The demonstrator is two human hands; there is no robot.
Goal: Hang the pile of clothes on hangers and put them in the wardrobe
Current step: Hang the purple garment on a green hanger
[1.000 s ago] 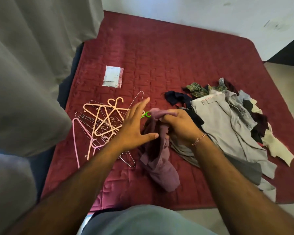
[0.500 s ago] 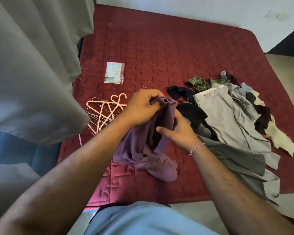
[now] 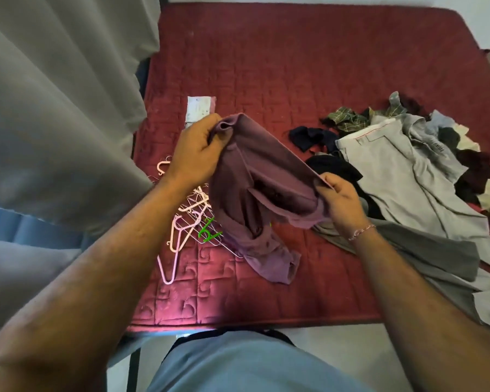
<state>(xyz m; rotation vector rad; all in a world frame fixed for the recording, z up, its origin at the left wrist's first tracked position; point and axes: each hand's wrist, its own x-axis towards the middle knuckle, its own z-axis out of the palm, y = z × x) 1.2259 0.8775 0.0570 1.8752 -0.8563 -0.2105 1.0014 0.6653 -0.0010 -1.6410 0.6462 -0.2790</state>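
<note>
So the purple garment (image 3: 255, 179) that was bunched up a second ago is now stretched open above the bed (image 3: 309, 66), left hand (image 3: 195, 154) gripping one end and right hand (image 3: 337, 199) pinching the other, looks ready for the green hanger (image 3: 208, 232) underneath.

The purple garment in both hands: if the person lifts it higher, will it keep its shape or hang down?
The purple garment will probably hang limp: between the left hand and right hand it sags in folds, and its lower end lies crumpled on the red mattress. It seems light, since pinching its edge suffices. It may drag across the hangers beside it.
</note>
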